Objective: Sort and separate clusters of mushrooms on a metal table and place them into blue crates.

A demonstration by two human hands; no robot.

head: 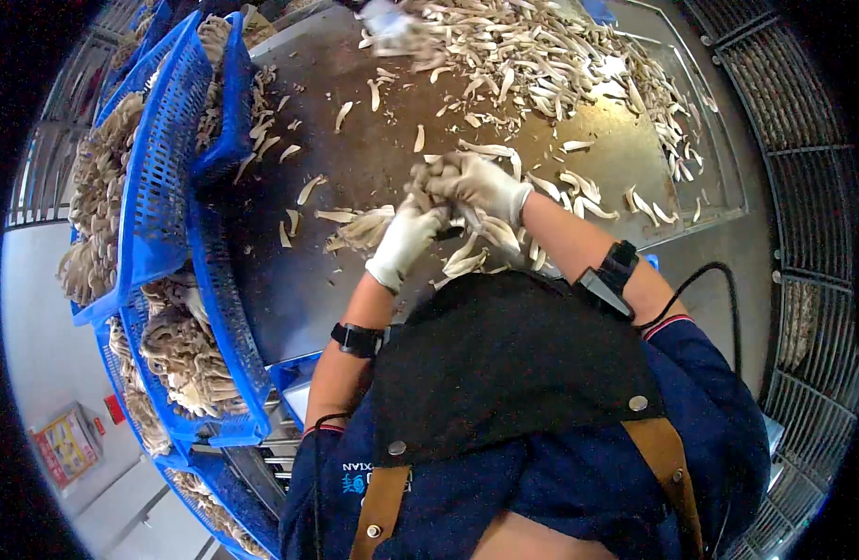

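Observation:
My left hand point(410, 234), in a pale glove, grips the near side of a mushroom cluster point(424, 183) above the metal table point(317, 280). Soiled at the fingers, my gloved right hand point(482, 183) closes on the same cluster from the other side. The two hands meet, and their fingers hide much of the cluster. A bunch of mushrooms point(365, 229) lies left of my left hand. Loose mushroom pieces point(499, 234) lie under and beside my right wrist, and single stalks are scattered around.
A large heap of mushroom pieces point(541, 56) covers the table's far side. Another person's blurred gloved hand point(391, 28) is at its left edge. Blue plastic baskets point(160, 168) filled with mushroom clusters point(184, 350) stand along the left. Wire racks point(786, 140) line the right.

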